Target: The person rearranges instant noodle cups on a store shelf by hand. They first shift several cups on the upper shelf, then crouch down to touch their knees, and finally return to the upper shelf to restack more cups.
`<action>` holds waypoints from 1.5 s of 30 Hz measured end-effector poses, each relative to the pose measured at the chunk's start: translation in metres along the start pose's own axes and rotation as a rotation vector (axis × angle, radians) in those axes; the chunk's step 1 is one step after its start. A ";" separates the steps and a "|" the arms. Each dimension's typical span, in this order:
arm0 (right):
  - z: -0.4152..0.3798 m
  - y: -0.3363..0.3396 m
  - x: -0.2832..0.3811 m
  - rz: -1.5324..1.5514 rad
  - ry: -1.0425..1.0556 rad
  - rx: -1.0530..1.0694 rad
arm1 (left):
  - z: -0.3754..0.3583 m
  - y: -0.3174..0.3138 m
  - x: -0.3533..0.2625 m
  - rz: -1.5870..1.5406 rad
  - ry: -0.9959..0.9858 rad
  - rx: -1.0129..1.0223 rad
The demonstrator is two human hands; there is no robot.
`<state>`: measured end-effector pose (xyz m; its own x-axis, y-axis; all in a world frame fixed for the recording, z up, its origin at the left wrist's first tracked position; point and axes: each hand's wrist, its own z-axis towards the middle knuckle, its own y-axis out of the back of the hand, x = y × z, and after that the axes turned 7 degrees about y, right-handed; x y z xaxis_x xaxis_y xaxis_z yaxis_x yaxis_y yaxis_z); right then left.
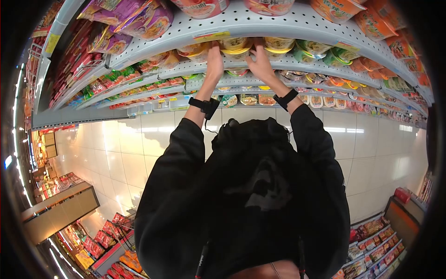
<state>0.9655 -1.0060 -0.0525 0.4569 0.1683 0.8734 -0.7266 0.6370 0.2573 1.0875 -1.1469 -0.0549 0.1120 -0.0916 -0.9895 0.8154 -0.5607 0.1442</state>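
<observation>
A yellow-rimmed instant noodle bowl stands on the shelf just below the top one, between my two hands. My left hand presses along its left side, fingers straight and pointing into the shelf. On the other side, my right hand is at the bowl's right edge, its thumb towards the bowl. The fingertips of both hands go partly out of sight under the shelf above. Similar bowls flank them: one yellow-rimmed bowl to the left, another to the right. A black strap with a small device sits on each wrist.
The perforated upper shelf overhangs my hands, with red noodle tubs and purple tubs on it. Green-lidded bowls stand further right. Lower shelves hold many packaged foods. Tiled floor lies below, with more display racks behind me.
</observation>
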 end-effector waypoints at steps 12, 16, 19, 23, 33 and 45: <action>-0.002 -0.011 0.008 0.040 -0.056 -0.092 | 0.014 0.015 0.003 -0.234 0.092 0.240; -0.002 -0.008 0.003 0.110 -0.037 -0.099 | 0.015 0.016 0.002 -0.025 0.037 0.202; 0.000 -0.005 0.008 0.091 -0.054 -0.066 | 0.010 0.014 -0.005 -0.019 0.068 0.171; -0.001 -0.005 0.005 0.058 -0.023 -0.078 | 0.014 0.010 0.003 0.010 0.062 0.081; 0.000 -0.002 -0.003 0.033 -0.098 -0.033 | -0.008 0.001 -0.017 -0.226 0.063 0.084; -0.032 -0.019 0.012 -0.049 -0.052 -0.235 | -0.046 0.031 -0.028 -0.083 -0.098 -0.121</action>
<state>1.0007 -0.9922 -0.0604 0.4575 0.0983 0.8838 -0.5625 0.8017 0.2020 1.1359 -1.1244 -0.0235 -0.0094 -0.1323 -0.9912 0.8828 -0.4666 0.0539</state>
